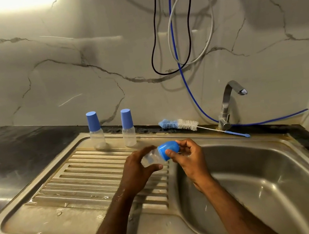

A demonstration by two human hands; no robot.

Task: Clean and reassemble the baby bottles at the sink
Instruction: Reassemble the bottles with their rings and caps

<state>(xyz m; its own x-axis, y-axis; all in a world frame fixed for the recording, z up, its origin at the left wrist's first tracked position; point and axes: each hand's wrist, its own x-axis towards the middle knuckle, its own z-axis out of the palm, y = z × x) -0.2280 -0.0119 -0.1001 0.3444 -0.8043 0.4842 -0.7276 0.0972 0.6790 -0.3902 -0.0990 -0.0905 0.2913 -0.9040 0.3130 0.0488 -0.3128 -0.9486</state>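
- The left hand (137,170) curls its thumb and fingers around the clear body of a baby bottle (152,157), which lies roughly sideways above the seam between the drainboard and the basin.
- The right hand (186,156) grips the bottle's blue cap (168,150), thumb on the near side and fingers wrapped over the far side; the cap sits on the bottle's right end.
- The bottle body is blurred, so whether the cap is fully seated cannot be told.
- Both forearms reach in from the bottom edge; the left one carries drops of water.
- Two more capped baby bottles stand upright at the far edge of the ribbed drainboard (90,179): the left bottle (95,130) and the right bottle (128,128), near each other but apart, each clear with a tall blue cap.
- A bottle brush (179,124) with blue and white bristles lies along the back rim of the sink, its thin wire stem ending in a blue handle past the base of the tap.
- The chrome tap (228,103) rises behind the steel basin (270,179), spout turned right.
- Water beads dot the drainboard.
- Black, blue and grey cables (172,39) hang in loops on the marbled wall (40,64).
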